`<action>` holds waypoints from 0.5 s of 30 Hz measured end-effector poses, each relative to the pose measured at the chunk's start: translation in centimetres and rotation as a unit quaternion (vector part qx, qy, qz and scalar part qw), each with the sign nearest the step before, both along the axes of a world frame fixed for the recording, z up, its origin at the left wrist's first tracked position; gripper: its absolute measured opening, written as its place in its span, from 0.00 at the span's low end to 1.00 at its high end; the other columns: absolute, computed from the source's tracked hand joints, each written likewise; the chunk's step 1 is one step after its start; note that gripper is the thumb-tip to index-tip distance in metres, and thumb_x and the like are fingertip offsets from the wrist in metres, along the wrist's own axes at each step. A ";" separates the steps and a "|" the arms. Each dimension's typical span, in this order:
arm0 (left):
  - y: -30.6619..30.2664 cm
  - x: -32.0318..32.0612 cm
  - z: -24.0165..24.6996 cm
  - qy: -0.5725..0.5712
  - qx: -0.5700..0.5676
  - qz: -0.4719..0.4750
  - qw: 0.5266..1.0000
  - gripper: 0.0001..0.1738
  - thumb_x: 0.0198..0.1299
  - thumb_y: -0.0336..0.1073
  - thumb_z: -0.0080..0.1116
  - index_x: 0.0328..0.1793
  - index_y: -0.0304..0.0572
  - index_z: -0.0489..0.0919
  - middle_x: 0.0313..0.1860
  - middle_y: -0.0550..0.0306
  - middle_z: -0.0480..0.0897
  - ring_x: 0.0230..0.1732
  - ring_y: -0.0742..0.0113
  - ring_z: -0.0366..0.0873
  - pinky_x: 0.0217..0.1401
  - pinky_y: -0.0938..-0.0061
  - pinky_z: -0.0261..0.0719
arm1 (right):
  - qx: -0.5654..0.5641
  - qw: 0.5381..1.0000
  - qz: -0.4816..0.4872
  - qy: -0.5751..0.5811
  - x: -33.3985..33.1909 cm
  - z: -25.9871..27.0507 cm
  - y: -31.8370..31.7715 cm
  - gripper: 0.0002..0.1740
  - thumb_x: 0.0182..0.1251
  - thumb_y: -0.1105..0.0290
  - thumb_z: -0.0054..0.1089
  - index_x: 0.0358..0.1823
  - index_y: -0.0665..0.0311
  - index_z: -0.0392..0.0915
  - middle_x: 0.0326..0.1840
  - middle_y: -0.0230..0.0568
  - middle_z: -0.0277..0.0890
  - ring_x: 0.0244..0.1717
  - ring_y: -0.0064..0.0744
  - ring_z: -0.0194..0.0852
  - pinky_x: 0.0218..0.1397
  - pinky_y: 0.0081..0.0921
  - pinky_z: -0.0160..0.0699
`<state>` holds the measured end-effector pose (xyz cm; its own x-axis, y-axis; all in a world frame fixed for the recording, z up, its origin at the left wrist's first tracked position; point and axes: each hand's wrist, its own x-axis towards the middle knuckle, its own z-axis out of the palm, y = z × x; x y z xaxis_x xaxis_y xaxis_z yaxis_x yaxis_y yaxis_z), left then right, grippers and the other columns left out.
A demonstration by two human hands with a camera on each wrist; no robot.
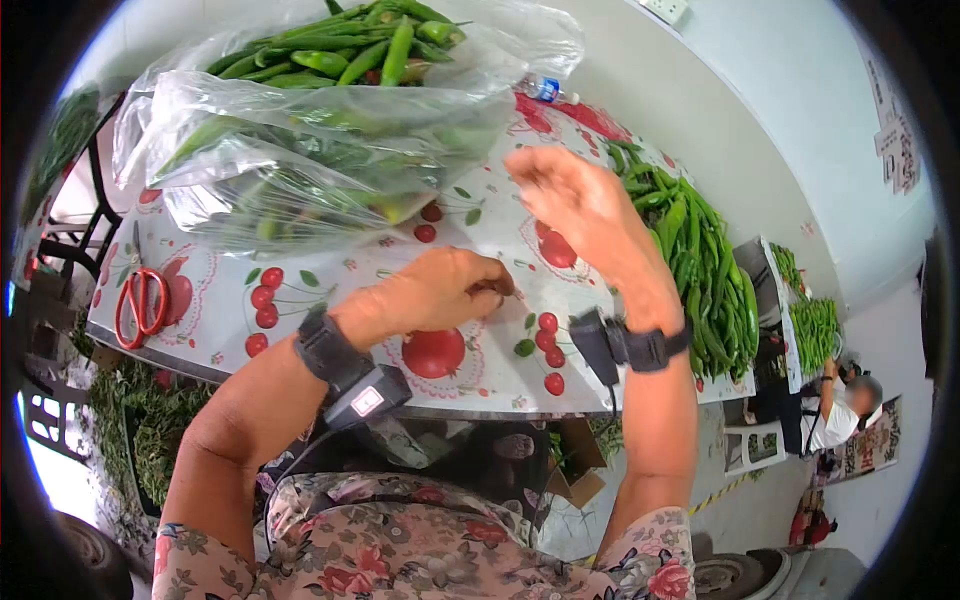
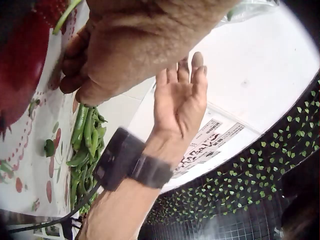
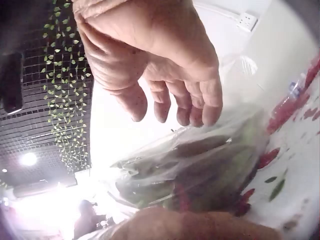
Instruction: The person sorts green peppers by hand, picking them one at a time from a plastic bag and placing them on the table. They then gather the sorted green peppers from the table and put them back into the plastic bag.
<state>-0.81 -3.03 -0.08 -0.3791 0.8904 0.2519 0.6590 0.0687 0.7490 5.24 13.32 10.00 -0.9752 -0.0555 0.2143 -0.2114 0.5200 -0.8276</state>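
Observation:
My left hand (image 1: pixel 445 290) is low over the cherry-print tablecloth (image 1: pixel 385 265), back up, fingers curled inward. Beside its fingers in the left wrist view shows a thin green stem-like piece (image 2: pixel 66 16); I cannot tell whether the hand holds it. My right hand (image 1: pixel 580 195) is raised over the table, fingers loosely extended, nothing in it; the right wrist view shows its bent fingers (image 3: pixel 182 107) apart from the thumb. Beyond the hands sits a clear plastic bag (image 1: pixel 330 160) full of long green chili peppers (image 1: pixel 340 50). A pile of green chili peppers (image 1: pixel 700 270) lies to the right of the right hand.
Red-handled scissors (image 1: pixel 142 305) lie at the table's left edge. A plastic bottle (image 1: pixel 545 88) is at the back, beside the wall. More green peppers (image 1: pixel 812 335) lie on another table at right, near a person (image 1: pixel 835 420). A cardboard box (image 1: pixel 578 465) stands below the front edge.

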 end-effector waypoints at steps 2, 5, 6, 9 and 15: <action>-0.1 0.0 0.2 0.010 0.001 -0.006 1.000 0.13 0.55 0.32 0.53 0.46 0.39 0.79 0.35 0.49 0.83 0.37 0.59 0.82 0.42 0.70 0.78 | -0.041 0.998 -0.042 -0.007 3.9 -0.5 2.4 0.19 0.62 0.70 0.57 0.54 0.68 0.72 0.51 0.40 0.75 0.50 0.26 0.71 0.55 0.26 0.70; -0.1 0.1 -0.1 0.012 0.004 -0.001 1.000 0.12 0.56 0.31 0.53 0.47 0.40 0.79 0.35 0.51 0.83 0.35 0.65 0.81 0.40 0.74 0.77 | -0.033 0.983 -0.180 0.000 9.7 -1.1 7.3 0.19 0.63 0.70 0.53 0.56 0.67 0.71 0.50 0.42 0.75 0.51 0.29 0.73 0.55 0.25 0.70; -0.2 0.2 0.3 0.002 -0.007 0.001 1.000 0.12 0.56 0.31 0.53 0.47 0.39 0.79 0.34 0.52 0.83 0.35 0.66 0.80 0.40 0.74 0.76 | -0.028 0.973 -0.228 0.008 11.4 -1.9 9.1 0.21 0.63 0.70 0.54 0.56 0.68 0.70 0.52 0.42 0.74 0.52 0.29 0.72 0.53 0.25 0.70; 0.0 0.1 0.4 -0.018 -0.023 0.006 1.000 0.13 0.57 0.31 0.53 0.47 0.39 0.79 0.33 0.53 0.82 0.34 0.70 0.79 0.39 0.76 0.76 | 0.003 0.942 -0.335 0.016 15.4 -4.8 12.5 0.20 0.64 0.73 0.53 0.57 0.69 0.69 0.54 0.42 0.72 0.50 0.28 0.71 0.56 0.25 0.68; 0.1 -0.2 0.3 -0.038 -0.008 -0.001 0.999 0.12 0.56 0.31 0.52 0.45 0.37 0.79 0.28 0.54 0.80 0.29 0.68 0.76 0.36 0.74 0.74 | 0.042 0.913 -0.392 0.101 17.2 -10.5 9.4 0.19 0.60 0.77 0.53 0.55 0.70 0.69 0.59 0.44 0.66 0.52 0.29 0.70 0.56 0.28 0.70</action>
